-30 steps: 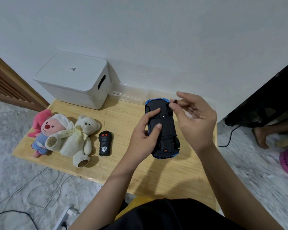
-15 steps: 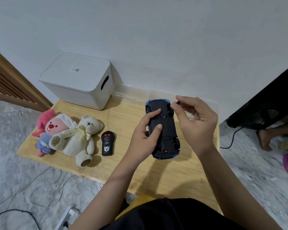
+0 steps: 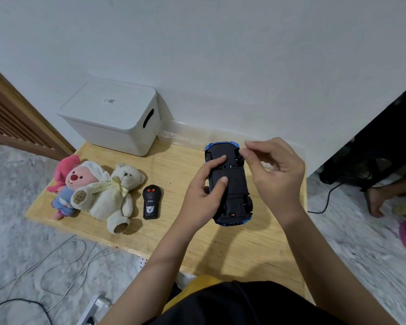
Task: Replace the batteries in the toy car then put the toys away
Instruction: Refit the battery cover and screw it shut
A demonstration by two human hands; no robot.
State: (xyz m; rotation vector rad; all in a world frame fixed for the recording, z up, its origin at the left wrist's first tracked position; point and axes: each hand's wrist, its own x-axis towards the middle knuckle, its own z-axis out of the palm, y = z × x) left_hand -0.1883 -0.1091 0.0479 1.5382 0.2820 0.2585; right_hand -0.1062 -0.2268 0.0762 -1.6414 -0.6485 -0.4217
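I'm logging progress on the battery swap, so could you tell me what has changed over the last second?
Very little. The right hand keeps its fingertips at the far wheel of the upturned toy car; the left hand still grips the car. The remote, plush toys and white box stayed put.

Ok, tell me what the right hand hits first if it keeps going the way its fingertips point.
Probably the toy car: the right hand points left at its front wheel, fingertips almost on it. Depth is unclear.

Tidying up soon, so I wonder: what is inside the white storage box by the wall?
Nothing can be seen inside: the white storage box has its lid on. Only a dark handle slot shows in its side; the contents are hidden.
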